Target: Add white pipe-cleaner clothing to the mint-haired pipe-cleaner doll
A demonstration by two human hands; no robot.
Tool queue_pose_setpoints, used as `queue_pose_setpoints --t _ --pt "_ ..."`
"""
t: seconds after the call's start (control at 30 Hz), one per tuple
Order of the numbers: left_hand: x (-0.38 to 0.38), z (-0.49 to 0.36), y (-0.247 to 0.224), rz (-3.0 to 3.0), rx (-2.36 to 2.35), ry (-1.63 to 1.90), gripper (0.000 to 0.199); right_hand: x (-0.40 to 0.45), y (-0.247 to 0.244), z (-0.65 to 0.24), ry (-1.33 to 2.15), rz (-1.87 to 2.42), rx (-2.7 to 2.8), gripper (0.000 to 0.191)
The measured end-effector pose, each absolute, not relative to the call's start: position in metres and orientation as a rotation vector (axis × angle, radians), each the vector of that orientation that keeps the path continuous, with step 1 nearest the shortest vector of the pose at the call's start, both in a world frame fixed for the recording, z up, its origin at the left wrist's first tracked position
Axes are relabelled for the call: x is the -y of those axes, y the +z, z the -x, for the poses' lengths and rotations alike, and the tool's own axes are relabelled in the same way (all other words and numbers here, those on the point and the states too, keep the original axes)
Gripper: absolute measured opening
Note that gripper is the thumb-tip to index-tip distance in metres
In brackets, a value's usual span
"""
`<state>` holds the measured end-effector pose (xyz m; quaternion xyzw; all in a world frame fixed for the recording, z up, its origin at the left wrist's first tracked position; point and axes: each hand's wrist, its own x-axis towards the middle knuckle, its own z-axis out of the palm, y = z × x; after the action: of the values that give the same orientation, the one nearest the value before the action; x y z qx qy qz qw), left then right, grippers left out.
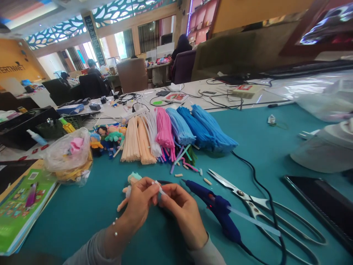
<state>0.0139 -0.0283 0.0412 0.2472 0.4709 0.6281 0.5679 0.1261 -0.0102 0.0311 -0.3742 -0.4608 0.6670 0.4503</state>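
Over the teal mat [91, 209], left hand [139, 200] and right hand [183, 206] pinch a small white strip [160, 187]. Pale mint-haired doll [134, 179] lies partly behind left; navy glue gun [220, 210] near right; black cord [254, 170] crosses silver metal scissors [241, 193].

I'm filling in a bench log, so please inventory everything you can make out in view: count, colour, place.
White piece: one, white, front centre
Doll: one, mint top, beside left hand
Glue gun: one, dark blue, right of centre
Scissors: one pair, silver, right of glue gun
Stem bundles: about seven; peach, white, pink, blues; mid-mat
Offcuts: several, mostly cream, before the bundles
Figures: several, multicoloured, left of bundles
Bag: one, clear, left
Booklet: one, mostly green, left edge
Container: one, whitish, right edge
Mat: one, teal, beneath
Chairs: several, brown or dark, background
Background clutter: too blurred to count
Left hand: one, grey-sleeved, pinching white piece
Right hand: one, grey-sleeved, pinching white piece
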Motion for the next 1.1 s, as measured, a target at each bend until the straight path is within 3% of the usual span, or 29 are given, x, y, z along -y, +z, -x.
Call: queue_pose_setpoints --t 0.37,0.77,1.1 --pt "0.032 -0.011 0.034 -0.719 -1.137 1.442 0.018 0.012 0.038 -0.128 1.531 1.024 1.154 0.032" --pt "0.032 -0.003 0.04 -0.95 -1.118 1.376 0.03 0.011 0.037 -0.136 1.546 0.971 1.257 0.024" --pt "0.032 0.002 0.043 -1.085 -1.129 1.303 0.018 0.01 0.04 -0.135 1.528 0.952 1.278 0.024"
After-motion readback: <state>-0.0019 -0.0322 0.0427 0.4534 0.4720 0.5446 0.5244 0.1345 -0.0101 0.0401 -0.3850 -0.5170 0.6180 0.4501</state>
